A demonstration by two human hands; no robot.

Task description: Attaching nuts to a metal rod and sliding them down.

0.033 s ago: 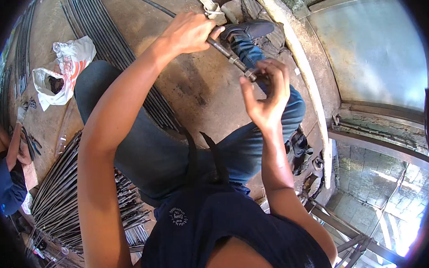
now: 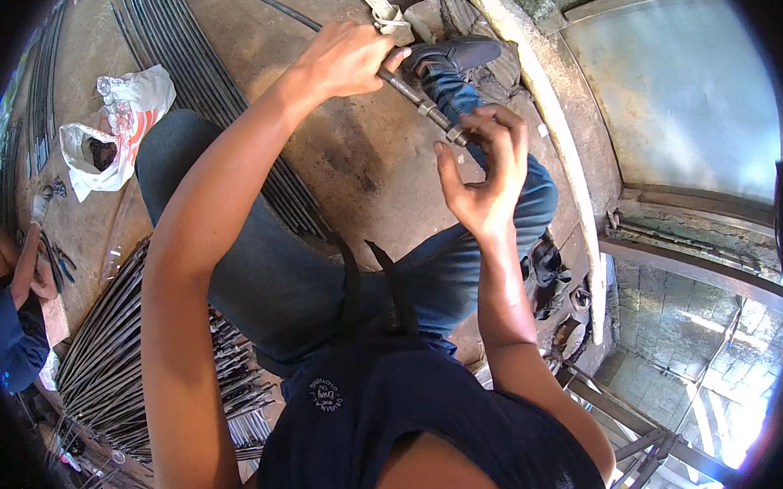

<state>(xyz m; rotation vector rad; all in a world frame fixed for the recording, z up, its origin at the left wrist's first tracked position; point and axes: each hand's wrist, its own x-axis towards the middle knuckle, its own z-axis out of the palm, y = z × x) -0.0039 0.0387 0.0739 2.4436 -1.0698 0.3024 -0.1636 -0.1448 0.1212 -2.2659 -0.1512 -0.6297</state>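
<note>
My left hand [image 2: 348, 58] is wrapped round a long dark metal rod [image 2: 405, 88], which slants from the upper left down to the right. Its lower end is threaded. One nut [image 2: 426, 109] sits partway along the thread, and another nut [image 2: 457, 136] is at the tip. Beside that tip is my right hand [image 2: 490, 170], its thumb and fingers apart and loosely curved. The fingers are close to the end nut or brush it; exact contact cannot be made out.
Bundles of dark rods [image 2: 182, 57] lie on the floor at left, with more rods [image 2: 126, 361] lower left. A white sack [image 2: 100, 174] stands open near pliers [image 2: 63, 263] and another person's gloved hand [image 2: 40, 207]. A pale pole [image 2: 571, 162] runs along the right. A sandal [image 2: 386, 13] lies ahead.
The fingers of my right hand have shifted slightly at the rod's tip, and the thumb has moved a little away from the end nut. My left hand keeps its hold.
</note>
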